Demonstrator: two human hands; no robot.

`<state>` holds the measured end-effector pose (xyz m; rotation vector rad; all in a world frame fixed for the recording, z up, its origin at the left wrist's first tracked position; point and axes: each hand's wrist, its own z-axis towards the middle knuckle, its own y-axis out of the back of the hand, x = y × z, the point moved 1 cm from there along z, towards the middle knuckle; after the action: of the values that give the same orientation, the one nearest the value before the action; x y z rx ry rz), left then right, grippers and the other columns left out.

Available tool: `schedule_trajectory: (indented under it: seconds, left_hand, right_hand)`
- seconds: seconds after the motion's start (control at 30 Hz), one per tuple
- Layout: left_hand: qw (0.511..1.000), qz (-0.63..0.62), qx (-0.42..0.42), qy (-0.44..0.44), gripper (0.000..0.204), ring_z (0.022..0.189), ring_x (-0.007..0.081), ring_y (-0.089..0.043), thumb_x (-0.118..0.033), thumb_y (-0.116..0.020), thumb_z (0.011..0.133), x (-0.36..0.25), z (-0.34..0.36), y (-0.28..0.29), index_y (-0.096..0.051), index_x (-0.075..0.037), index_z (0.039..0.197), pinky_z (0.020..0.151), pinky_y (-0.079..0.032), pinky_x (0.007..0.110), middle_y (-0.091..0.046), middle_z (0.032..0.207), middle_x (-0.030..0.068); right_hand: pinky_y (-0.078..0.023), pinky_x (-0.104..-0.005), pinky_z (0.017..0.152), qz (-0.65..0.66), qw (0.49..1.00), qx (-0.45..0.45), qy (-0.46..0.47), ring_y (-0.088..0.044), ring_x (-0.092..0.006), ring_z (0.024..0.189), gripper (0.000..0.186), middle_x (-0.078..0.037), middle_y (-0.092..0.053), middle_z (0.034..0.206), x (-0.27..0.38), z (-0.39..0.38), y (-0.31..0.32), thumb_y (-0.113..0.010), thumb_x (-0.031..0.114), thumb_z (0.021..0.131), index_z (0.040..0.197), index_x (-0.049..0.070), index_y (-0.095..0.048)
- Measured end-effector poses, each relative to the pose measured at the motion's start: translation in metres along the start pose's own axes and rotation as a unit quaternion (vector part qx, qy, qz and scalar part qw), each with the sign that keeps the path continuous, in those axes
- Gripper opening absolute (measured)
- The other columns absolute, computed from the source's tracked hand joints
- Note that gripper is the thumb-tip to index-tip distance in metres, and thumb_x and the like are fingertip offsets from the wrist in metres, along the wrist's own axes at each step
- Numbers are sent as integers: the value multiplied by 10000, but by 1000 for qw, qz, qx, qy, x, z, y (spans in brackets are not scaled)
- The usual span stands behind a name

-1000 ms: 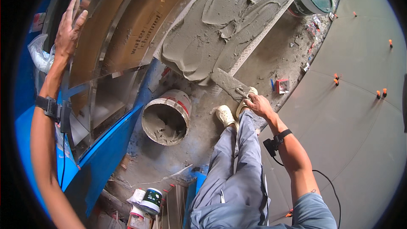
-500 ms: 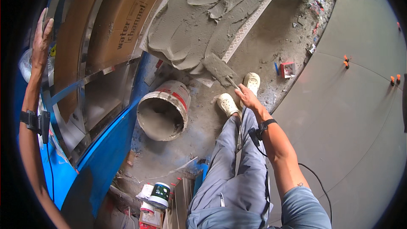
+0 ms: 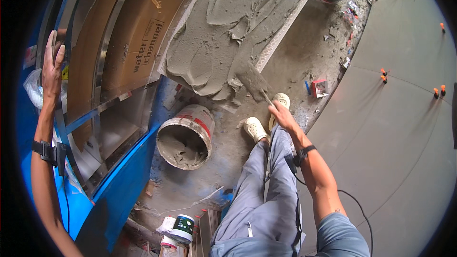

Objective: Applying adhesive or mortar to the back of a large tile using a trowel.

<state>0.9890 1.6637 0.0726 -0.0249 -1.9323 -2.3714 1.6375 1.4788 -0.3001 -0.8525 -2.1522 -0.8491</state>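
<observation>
While our right grip is clenched round the handle of a trowel, the flat, smeared blade lies across the near right corner of a slab — how firmly it presses there, we cannot tell. Thick grey mortar covers most of that slab in folds and ridges, with a pale patterned strip showing along the right edge. Our left grip is raised at the far left, released, fingers stretched upward beside the metal frame; we cannot make out whether it touches. A mortar-lined bucket stands below the slab, left of our cream shoes. Left of the slab we see brown cardboard; to our right run large grey tiles — orange clips stand along their joints.
</observation>
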Motion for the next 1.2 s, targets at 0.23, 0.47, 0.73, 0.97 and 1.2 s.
schedule_trajectory:
  seconds: [0.23,0.47,0.73,0.97,1.2]
  left_hand:
    - [1000,-14,-5,4,811,1405,339,-317,-732,-388,854,3,-3,4,-265,-265,1506,1137,-250,564,-248,1565,105]
    - [1000,-19,6,12,795,1397,343,-330,-722,-381,864,2,-1,2,-276,-263,1504,1133,-258,563,-267,1557,114]
    - [1000,9,-5,-5,760,1434,346,-244,-694,-372,887,3,-2,5,-260,-270,1507,1148,-190,582,-243,1571,88]
    - [1000,-8,-8,-10,771,1425,345,-270,-706,-370,882,-2,0,-1,-254,-272,1509,1143,-210,579,-237,1573,88]
    - [1000,14,4,-17,775,1417,343,-288,-714,-353,881,6,1,4,-252,-272,1510,1138,-221,587,-237,1573,84]
  right_hand:
    - [-465,-345,763,148,985,-4,-89,-573,-195,830,367,-107,-586,847,13,30,-6,-526,328,932,1000,-32,-536]
    - [-453,-402,808,2,986,-14,-165,-587,-311,881,389,-222,-605,922,-34,-59,17,-520,302,918,1071,-54,-549]
    - [-457,-479,792,-157,987,4,45,-576,-402,891,295,-227,-584,922,30,-31,-47,-573,298,908,971,13,-528]
    - [-467,-494,813,-86,979,-142,-119,-594,-452,969,374,-279,-627,989,-8,-3,37,-531,342,921,1054,-7,-544]
    - [-457,-439,840,-10,982,-140,-124,-599,-406,1026,433,-292,-611,1042,10,-1,60,-534,381,933,1103,-17,-556]
